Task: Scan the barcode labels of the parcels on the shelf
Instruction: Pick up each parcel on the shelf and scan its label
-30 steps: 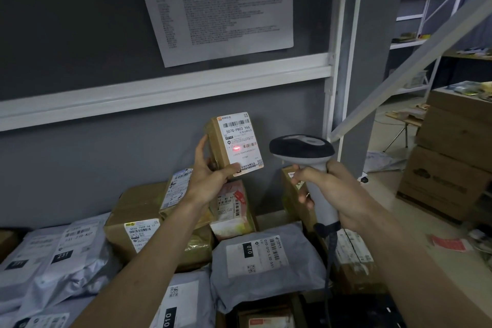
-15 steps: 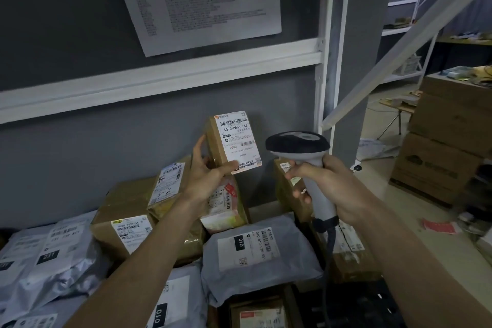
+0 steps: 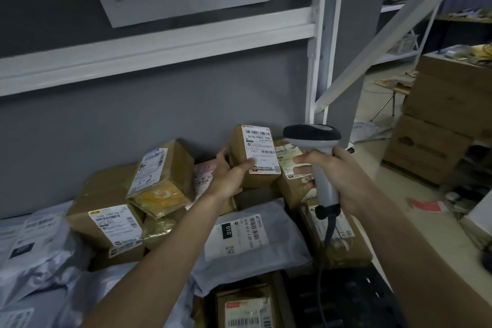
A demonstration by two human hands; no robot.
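Gripping a small cardboard parcel [image 3: 254,161] from below and behind, the left hand [image 3: 229,177] had its thumb laid across the lower edge of the white barcode label [image 3: 259,150] and its fingers curled round the far side, so that the printed face was turned up toward the camera and stayed unobstructed. The parcel hung low, just above the heap of other parcels on the shelf [image 3: 332,298], close to the taped box [image 3: 291,168] behind it. The right hand [image 3: 343,181] was wrapped tight round the grey handle of the barcode scanner [image 3: 315,152], index finger at the front where a trigger would likely sit; its dark head pointed away from the wearer, just beside the held parcel, and its cable dropped toward the shelf. No scan light showed on the label, so this parcel was probably on its way to being set down. A grey mailer bag [image 3: 247,237] marked 010 and a tilted box [image 3: 162,176] lay with labels upward, presumably so they could be read where they rested.
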